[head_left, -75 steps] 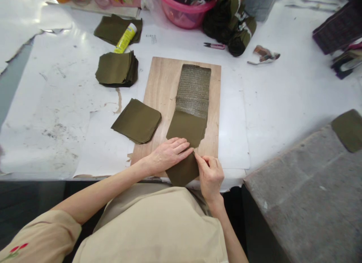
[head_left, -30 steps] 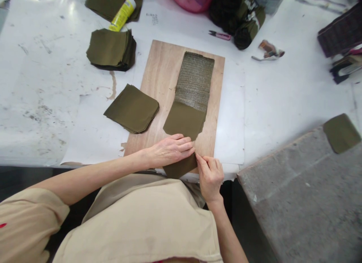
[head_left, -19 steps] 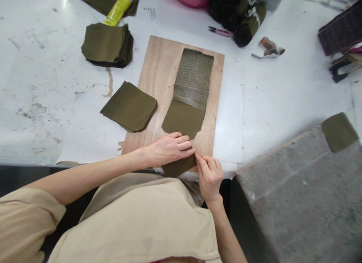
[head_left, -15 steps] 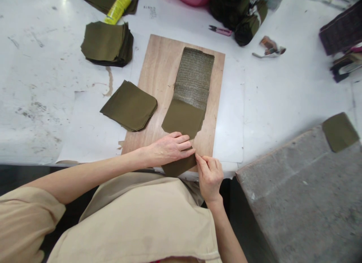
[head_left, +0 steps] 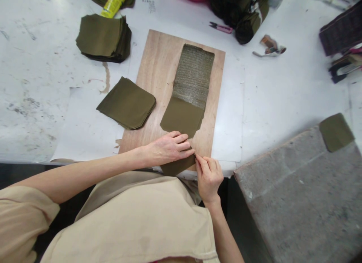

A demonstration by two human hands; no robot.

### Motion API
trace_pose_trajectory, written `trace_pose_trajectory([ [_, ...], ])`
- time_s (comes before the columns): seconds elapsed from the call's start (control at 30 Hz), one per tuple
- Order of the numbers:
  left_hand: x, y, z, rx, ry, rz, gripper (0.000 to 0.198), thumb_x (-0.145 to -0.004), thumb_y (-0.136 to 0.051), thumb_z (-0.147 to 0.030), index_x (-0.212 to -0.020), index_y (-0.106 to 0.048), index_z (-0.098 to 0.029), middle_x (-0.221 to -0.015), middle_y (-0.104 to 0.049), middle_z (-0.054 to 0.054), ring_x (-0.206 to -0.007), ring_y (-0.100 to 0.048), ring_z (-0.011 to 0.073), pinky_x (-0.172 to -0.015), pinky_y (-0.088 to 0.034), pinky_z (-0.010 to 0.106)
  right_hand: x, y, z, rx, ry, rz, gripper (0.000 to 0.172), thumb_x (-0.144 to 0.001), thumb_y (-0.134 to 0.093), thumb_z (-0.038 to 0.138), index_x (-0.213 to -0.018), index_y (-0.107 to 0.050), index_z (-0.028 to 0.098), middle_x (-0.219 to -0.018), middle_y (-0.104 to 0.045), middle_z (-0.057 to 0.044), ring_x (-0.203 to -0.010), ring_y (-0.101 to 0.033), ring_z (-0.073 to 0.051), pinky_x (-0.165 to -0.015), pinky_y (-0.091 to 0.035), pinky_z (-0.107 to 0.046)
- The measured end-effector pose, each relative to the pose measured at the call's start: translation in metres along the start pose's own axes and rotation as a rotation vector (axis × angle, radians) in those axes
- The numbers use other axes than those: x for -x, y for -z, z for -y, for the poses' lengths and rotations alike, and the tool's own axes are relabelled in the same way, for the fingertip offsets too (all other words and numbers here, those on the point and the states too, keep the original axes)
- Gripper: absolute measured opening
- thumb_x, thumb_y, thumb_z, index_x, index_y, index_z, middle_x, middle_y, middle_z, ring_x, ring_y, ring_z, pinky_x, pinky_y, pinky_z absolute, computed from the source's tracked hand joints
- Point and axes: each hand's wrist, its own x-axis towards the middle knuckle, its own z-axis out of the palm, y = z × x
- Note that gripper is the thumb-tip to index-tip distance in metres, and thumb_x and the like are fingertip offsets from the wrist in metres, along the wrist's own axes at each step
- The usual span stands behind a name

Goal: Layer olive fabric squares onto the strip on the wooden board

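Observation:
An olive-green fabric piece [head_left: 177, 167] lies at the near edge of a wooden board [head_left: 154, 63]. My left hand [head_left: 171, 149] rests flat on it with fingers stretched out, covering part of it. At its right edge, my right hand [head_left: 209, 176] pinches the fabric between thumb and fingertips. Just beyond the left fingers, overlapping olive pieces [head_left: 183, 116] lie on the board, leading up to a strip with a shiny, ribbed-looking surface [head_left: 194, 70]. A small stack of cut olive pieces [head_left: 127, 103] sits partly on the board's left side.
A thicker olive stack [head_left: 103, 36] and a yellow tube [head_left: 114, 4] are at the back left. Pink thread snips [head_left: 221, 28] lie near dark yarn [head_left: 244, 29]. A grey slab [head_left: 299, 187] at the right carries one olive piece [head_left: 336, 132].
The view has shifted slightly. Both hands stay in nearly the same place on the fabric piece, and nothing else has visibly moved.

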Motion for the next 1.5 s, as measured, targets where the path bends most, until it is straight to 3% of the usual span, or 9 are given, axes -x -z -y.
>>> trace_pose_trajectory([
  [0.43,-0.001,0.003,-0.004,-0.054,-0.012,0.012,0.032,-0.095,-0.048,-0.013,-0.125,-0.053,-0.026,-0.108,-0.062,0.006,-0.11,-0.057,0.0244,-0.087,-0.046,0.037,0.003,0.001,-0.005,0.056,0.091,0.025,0.023,-0.093,-0.057,0.016,-0.112,-0.07,0.021,-0.087,-0.064,-0.006,-0.081,-0.054,-0.015,-0.077,-0.043,-0.028],
  [0.9,-0.002,0.002,-0.007,-0.033,-0.012,-0.001,0.038,-0.093,-0.051,-0.011,-0.127,-0.051,-0.029,-0.109,-0.063,0.006,-0.11,-0.057,0.0242,-0.089,-0.046,0.04,0.005,0.004,-0.003,0.071,0.085,0.015,0.021,-0.092,-0.058,0.015,-0.108,-0.07,0.02,-0.087,-0.065,-0.006,-0.081,-0.055,-0.015,-0.076,-0.042,-0.028],
  [1.37,-0.002,0.001,-0.013,-0.08,-0.022,0.04,0.041,-0.092,-0.052,-0.016,-0.131,-0.049,-0.03,-0.113,-0.06,0.009,-0.113,-0.056,0.0286,-0.093,-0.045,0.045,0.021,0.011,-0.004,0.181,0.079,0.079,0.036,-0.092,-0.057,0.012,-0.125,-0.063,0.027,-0.092,-0.063,-0.005,-0.081,-0.052,-0.015,-0.077,-0.042,-0.029],
  [1.5,-0.002,0.004,-0.011,-0.036,-0.013,0.021,0.043,-0.092,-0.053,-0.014,-0.132,-0.049,-0.032,-0.113,-0.061,0.008,-0.114,-0.055,0.0269,-0.096,-0.044,0.044,0.022,0.018,-0.003,0.208,0.068,0.081,0.032,-0.093,-0.056,0.012,-0.119,-0.067,0.027,-0.093,-0.064,-0.005,-0.082,-0.053,-0.015,-0.077,-0.041,-0.029],
])
